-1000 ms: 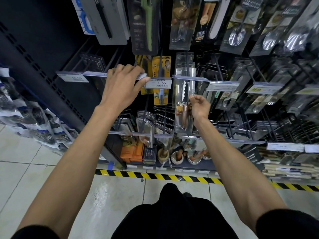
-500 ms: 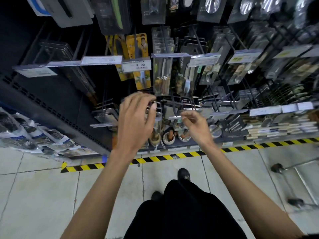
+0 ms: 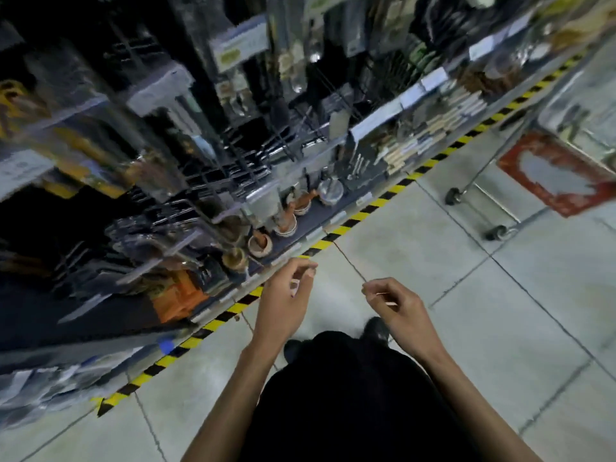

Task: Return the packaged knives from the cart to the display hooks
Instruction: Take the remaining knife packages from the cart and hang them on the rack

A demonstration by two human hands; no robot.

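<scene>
Both hands hang low in front of me, away from the display. My left hand (image 3: 283, 295) has loosely curled fingers and holds nothing. My right hand (image 3: 396, 305) is also loosely curled and empty. The display rack (image 3: 233, 145) with its hooks and hanging packaged knives fills the upper left, blurred by head motion. The wire cart (image 3: 500, 181) shows at the right edge, with a red-bordered sign (image 3: 553, 171) on its side and two black wheels on the floor. I cannot make out the cart's contents.
A yellow-and-black hazard stripe (image 3: 333, 235) runs along the foot of the shelving. Small mortars with pestles (image 3: 286, 225) stand on the bottom shelf, next to orange packages (image 3: 180, 298). Grey floor tiles (image 3: 433, 261) stretch between me and the cart.
Both hands have come off the hooks and dropped toward my body, empty. The knife package stays on the display. My view has swung right, bringing the cart in.
</scene>
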